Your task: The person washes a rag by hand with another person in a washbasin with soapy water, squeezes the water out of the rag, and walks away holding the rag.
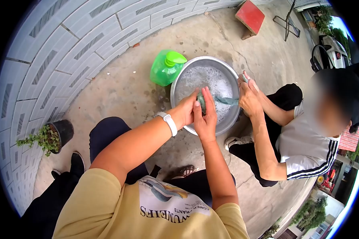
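My left hand (pixel 186 109), below a white wristband (pixel 169 123), is closed around a bunched grey-green wet cloth (pixel 202 102). Against the cloth's other side presses my right hand (pixel 207 124), its fingers straight and together. Both hands are over the near part of a metal basin (pixel 226 65) holding sudsy water (pixel 205 77). A twisted blue-grey strip of cloth (pixel 226 100) stretches between my right hand and a co-worker's hands (pixel 249 93), which grip it on the right. Whether strip and bunched cloth are one piece, I cannot tell.
A green pump bottle (pixel 162 71) stands at the basin's left. The co-worker (pixel 303 139) crouches at the right. A potted plant (pixel 62 135) is near the tiled wall (pixel 68 55). A red-topped stool (pixel 251 18) and a folding metal stand (pixel 287 26) are farther off.
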Tool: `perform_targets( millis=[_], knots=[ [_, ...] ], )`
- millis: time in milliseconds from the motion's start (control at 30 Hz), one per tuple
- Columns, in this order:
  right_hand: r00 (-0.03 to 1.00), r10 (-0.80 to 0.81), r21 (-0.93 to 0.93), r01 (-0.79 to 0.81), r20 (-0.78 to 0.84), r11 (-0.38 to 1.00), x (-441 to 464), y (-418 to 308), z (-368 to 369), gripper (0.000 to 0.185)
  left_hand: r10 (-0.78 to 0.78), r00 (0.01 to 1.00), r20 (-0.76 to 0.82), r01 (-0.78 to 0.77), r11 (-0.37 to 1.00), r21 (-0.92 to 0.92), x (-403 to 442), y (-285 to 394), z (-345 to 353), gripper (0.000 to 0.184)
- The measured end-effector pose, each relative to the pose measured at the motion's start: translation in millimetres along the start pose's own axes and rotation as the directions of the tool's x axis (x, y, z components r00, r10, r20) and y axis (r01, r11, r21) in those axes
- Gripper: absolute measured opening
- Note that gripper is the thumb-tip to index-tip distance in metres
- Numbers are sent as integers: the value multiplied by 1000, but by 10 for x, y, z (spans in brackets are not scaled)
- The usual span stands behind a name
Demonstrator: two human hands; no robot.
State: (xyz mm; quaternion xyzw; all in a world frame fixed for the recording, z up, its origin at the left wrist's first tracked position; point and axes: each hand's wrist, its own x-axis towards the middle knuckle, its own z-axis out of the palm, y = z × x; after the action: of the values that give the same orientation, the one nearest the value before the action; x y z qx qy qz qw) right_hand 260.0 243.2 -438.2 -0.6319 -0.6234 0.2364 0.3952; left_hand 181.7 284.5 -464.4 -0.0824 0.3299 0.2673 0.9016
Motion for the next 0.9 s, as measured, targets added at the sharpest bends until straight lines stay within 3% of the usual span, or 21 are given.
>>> perform_targets(
  millis=[100,167,333,567,633,700,767,833,900],
  knots=[
    [1000,17,26,-16,-15,1000,12,154,10,32,26,999,30,-28,998,57,-3,-112,25,44],
    [995,37,20,-35,-94,999,21,186,25,28,130,988,86,-143,973,179,-19,-134,28,40],
    [961,168,59,-159,-220,986,89,122,-4,22,163,975,151,-201,936,287,-18,-164,104,35],
    [959,185,79,-171,-217,982,124,208,-48,22,185,980,77,-200,922,332,-23,-229,172,38],
    [957,182,143,-153,-226,978,128,260,-63,22,209,973,97,-230,907,353,-41,-230,197,39],
    [952,217,180,-180,-217,967,113,264,-78,23,146,989,4,-127,846,517,-80,-228,217,41],
    [946,249,214,-204,-208,955,103,271,-61,25,182,983,-12,-151,850,505,-63,-270,181,42],
    [925,318,379,-223,-209,898,83,295,1,30,216,976,-28,-175,853,492,-120,-271,222,42],
    [915,340,416,-227,-219,880,93,293,27,31,209,971,-117,-125,858,498,-183,-248,267,42]
  ],
)
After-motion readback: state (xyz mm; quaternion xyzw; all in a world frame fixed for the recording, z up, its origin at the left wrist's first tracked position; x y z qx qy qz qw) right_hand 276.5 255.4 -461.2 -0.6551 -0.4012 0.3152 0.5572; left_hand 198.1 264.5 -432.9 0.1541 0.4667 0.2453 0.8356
